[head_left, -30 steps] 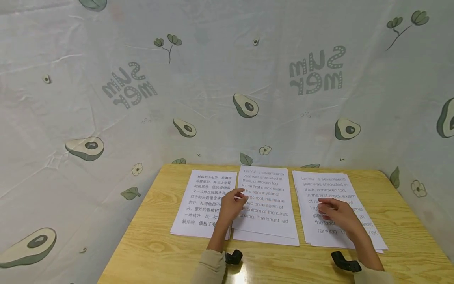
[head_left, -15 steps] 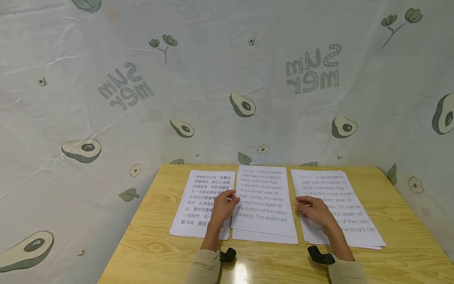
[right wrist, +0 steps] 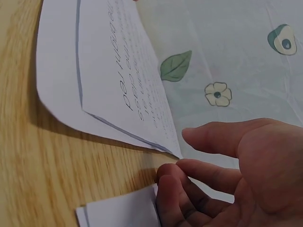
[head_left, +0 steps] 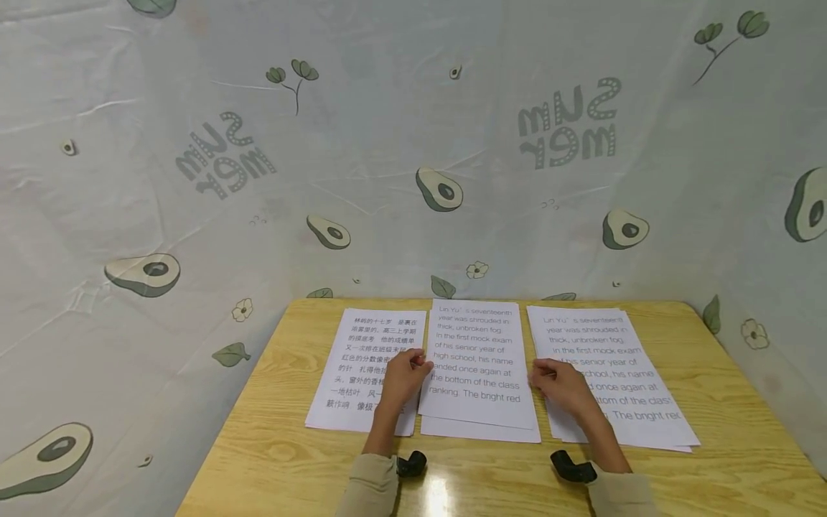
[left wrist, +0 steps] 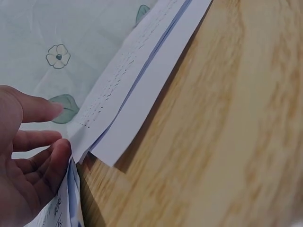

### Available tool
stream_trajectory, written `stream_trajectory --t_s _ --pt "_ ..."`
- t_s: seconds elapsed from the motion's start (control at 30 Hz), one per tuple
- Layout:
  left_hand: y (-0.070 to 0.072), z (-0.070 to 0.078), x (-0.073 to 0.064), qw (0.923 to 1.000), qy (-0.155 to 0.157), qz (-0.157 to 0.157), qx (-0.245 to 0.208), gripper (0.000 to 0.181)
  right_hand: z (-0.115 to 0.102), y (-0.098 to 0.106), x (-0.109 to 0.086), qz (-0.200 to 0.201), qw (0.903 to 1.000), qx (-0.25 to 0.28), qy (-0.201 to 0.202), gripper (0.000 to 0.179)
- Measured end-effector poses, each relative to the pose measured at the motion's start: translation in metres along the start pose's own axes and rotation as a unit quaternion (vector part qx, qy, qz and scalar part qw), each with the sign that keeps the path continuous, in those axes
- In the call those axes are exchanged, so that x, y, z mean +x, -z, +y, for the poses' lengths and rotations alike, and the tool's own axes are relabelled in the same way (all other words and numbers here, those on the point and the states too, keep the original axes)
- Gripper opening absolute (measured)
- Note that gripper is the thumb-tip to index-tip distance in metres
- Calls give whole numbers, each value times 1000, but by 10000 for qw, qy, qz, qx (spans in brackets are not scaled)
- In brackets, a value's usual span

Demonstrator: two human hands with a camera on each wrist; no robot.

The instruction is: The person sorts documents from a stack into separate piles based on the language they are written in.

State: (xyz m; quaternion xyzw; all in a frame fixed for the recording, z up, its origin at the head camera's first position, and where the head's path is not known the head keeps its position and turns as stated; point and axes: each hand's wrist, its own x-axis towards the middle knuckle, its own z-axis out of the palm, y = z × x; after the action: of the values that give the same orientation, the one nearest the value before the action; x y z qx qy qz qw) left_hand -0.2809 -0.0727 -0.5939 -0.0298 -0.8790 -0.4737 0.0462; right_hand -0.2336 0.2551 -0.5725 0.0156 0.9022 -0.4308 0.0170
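OK, L fingers (head_left: 411, 355), R fingers (head_left: 545, 365), flanking mid pgs (head_left: 476, 370)

Avocado-print cloth (head_left: 381, 143) behind wooden table (head_left: 258, 459)

I see smooth, matt paper in the sheets (head_left: 478, 406), a glossy shine on the wood-grained table (head_left: 258, 459), a creased, faintly shiny backdrop (head_left: 381, 122), matt cloth sleeves (head_left: 370, 485).

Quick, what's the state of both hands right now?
Left hand: open, holding nothing, at the left edge of the middle paper stack.
Right hand: open, holding nothing, at that stack's right edge.
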Motion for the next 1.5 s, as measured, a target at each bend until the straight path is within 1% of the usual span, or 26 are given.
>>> stream_trajectory --t_s 0.1,0.43,0.57,0.77,0.97,1.2,1.37,1.5 --pt "0 0 -1 9999 -18 -8 136 41 0 -3 1 62 9996 -270 86 51" --pt "-1 4 -2 9996 -22 -56 287 41 -3 -5 0 80 9993 -324 159 51" --pt "-1 5 -2 9994 -95 -45 344 41 -5 -6 -2 65 9993 -314 170 50" --pt "-2 6 -3 9987 -236 -131 435 32 -8 -7 -3 0 9995 -285 161 48" --pt "0 7 -5 9986 -321 -199 379 44 -9 -8 -4 64 9994 -248 217 46" --pt "1 9 -5 9973 -536 -239 435 44 -11 -8 -5 107 9994 -203 264 45" --pt "3 11 -6 9975 -528 -286 362 42 -14 -9 -6 172 9995 -133 247 46" --pt "2 12 -5 9978 -511 -225 344 40 -15 -9 -6 229 9992 -16 332 46"
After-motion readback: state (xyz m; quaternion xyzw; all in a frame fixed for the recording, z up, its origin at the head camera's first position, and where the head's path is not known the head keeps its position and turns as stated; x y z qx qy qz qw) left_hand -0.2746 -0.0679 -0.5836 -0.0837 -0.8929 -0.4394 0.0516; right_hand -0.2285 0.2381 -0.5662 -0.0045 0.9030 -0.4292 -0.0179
